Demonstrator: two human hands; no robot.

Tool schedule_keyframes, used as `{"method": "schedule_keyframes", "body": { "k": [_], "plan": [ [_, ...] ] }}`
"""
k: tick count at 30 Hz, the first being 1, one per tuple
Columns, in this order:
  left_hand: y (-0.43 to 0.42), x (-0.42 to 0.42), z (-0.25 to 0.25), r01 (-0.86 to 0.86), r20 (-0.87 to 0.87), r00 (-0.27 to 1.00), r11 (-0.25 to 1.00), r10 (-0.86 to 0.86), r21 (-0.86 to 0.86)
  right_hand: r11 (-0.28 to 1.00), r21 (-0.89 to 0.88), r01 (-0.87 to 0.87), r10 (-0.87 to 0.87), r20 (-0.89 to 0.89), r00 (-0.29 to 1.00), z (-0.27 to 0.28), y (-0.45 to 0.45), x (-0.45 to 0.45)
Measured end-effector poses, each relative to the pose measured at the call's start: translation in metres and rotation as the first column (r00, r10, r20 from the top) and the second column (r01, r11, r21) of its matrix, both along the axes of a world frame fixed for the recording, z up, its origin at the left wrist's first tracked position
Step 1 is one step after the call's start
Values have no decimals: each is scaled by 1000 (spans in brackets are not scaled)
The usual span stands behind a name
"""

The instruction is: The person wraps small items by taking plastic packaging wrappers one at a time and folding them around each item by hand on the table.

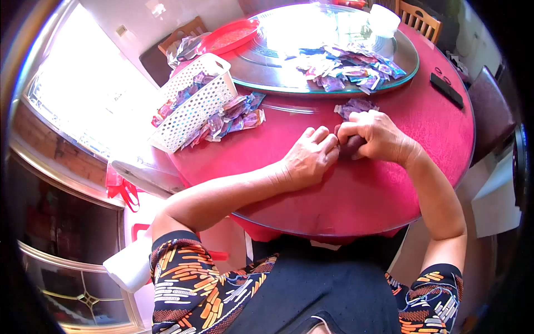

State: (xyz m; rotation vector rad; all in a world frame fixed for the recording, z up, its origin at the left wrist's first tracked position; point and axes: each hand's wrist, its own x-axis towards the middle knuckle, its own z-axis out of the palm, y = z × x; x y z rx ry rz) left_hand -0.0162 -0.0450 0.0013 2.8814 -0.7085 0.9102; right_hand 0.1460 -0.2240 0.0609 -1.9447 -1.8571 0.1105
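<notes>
My left hand (312, 156) and my right hand (376, 136) meet over the near part of the red round table (311, 209). Both have curled fingers, with the fingertips close together. A small dark reddish-brown thing (351, 147) shows under my right fingers; its kind is unclear. Whatever my left fingers pinch is hidden. Just beyond my right hand lie purple wrapped packets (356, 107). To the left, more small shiny packets (236, 118) are heaped against a white perforated plastic basket (196, 106), which leans and holds several of the same.
A glass turntable (267, 83) carries a large heap of packets (356, 67) and a white container (384, 21). A red tray (229, 37) sits at the back left. A black phone (446, 91) lies at the right edge, near a dark chair (492, 117).
</notes>
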Motion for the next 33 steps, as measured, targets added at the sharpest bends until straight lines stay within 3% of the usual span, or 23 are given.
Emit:
{"method": "schedule_keyframes", "body": {
  "k": [5, 11, 12, 13, 17, 19, 22, 23, 28, 32, 33],
  "plan": [
    [2, 2, -4, -6, 8, 1000, 998, 6, -55, 965, -228, 126, -86, 175, 981, 15, 10, -2],
    [3, 0, -3, 22, 20, 1000, 995, -21, -97, 999, 13, -34, 32, 153, 988, -12, 17, 6],
    [3, 1, -2, 26, 21, 999, 994, -24, -106, 997, 72, -17, 7, 133, 991, -14, 17, 4],
    [3, 1, -1, 26, 18, 1000, 993, -24, -112, 996, 32, 81, -86, 157, 984, -11, 11, 1],
    [3, 0, -2, -2, -65, 998, 994, -5, -112, 987, 24, 156, -158, 195, 968, -8, 2, 17],
    [4, 1, 1, -8, -53, 999, 993, 2, -120, 987, 100, 122, -130, 85, 988, -6, 4, 17],
    [4, 1, -1, 11, -53, 998, 989, -19, -148, 993, 78, -88, 107, -285, 953, 9, 4, 4],
    [5, 2, -2, 10, -61, 998, 988, -20, -154, 995, 45, -87, 94, -180, 979, 4, 4, 6],
    [5, 4, 0, -2, -65, 998, 990, -8, -143, 997, -73, 38, -43, -79, 996, 13, -1, 6],
    [5, 2, 1, -3, -59, 998, 991, -4, -133, 985, -108, 136, -126, 91, 988, 13, -5, 18],
    [4, 2, 0, 4, -45, 999, 992, -9, -125, 992, -31, 119, -117, 48, 992, 11, -4, 17]
  ]
}}
